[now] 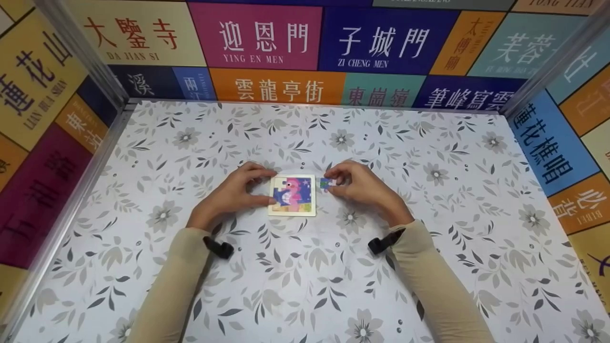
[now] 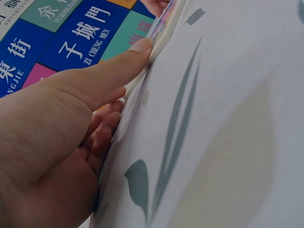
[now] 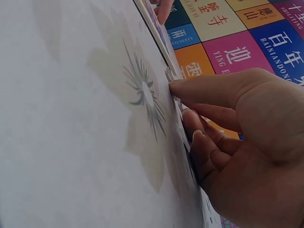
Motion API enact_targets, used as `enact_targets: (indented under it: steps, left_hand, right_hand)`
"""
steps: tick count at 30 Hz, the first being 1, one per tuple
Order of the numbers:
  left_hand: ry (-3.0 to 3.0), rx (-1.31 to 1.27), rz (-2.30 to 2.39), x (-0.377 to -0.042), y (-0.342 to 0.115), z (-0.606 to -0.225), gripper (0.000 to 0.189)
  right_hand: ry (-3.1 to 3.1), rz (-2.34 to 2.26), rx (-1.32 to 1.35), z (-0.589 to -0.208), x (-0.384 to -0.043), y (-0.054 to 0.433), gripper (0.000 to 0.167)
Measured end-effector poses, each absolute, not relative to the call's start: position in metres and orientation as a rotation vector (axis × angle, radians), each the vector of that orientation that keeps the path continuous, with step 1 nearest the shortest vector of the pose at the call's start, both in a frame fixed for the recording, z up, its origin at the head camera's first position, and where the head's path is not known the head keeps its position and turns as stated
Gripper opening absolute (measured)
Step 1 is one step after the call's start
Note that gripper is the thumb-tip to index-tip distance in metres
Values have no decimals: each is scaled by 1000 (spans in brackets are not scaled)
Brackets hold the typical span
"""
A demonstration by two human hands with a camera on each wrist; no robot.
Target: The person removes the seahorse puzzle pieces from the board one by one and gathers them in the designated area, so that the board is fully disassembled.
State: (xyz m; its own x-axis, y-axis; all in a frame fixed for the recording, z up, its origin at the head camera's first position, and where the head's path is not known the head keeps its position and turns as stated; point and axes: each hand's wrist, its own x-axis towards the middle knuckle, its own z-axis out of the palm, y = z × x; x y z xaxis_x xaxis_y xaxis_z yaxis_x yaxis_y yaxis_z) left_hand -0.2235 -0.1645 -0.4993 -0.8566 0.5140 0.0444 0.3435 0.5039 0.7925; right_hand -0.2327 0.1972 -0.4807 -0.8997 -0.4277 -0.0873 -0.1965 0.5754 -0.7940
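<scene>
A small square jigsaw puzzle [image 1: 291,196] with a pale frame lies flat on the table. Its picture has a pink figure on blue, and cream patches show along its left side. My left hand [image 1: 238,188] holds the frame's left side, thumb near the lower corner and a forefinger at the upper one. In the left wrist view that thumb [image 2: 137,47] lies on the frame's edge. To the right of the frame, my right hand [image 1: 360,183] pinches a jigsaw piece [image 1: 325,183] coloured blue, green and pale, low over the table. In the right wrist view, the fingers mostly hide it.
The table [image 1: 295,286] has a white covering with grey flowers and leaves. Upright panels [image 1: 267,38] with coloured blocks of lettering border it at the back and both sides. Black straps [image 1: 219,247] sit at both wrists, over beige sleeves.
</scene>
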Motion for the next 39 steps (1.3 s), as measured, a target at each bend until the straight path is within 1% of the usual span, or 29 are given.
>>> enact_targets:
  steps: [6, 14, 21, 24, 32, 39]
  left_hand:
    - [2527, 672, 1264, -222, -165, -497, 65]
    - [2521, 674, 1285, -222, -164, -497, 66]
    - [2520, 664, 1274, -223, -164, -499, 66]
    - [2516, 672, 1283, -223, -164, -498, 65]
    - [2525, 686, 1286, -222, -165, -499, 65]
    - [2524, 697, 1299, -223, -164, -499, 65]
  right_hand:
    - [2532, -1235, -504, -480, -232, 197, 33]
    - [2543, -1226, -552, -480, -233, 197, 33]
    - [2522, -1275, -514, -481, -235, 200, 43]
    - [2533, -1299, -495, -480, -235, 199, 44]
    - [2552, -1388, -512, -480, -237, 189, 42]
    - [2567, -1414, -559, -475, -236, 174, 36]
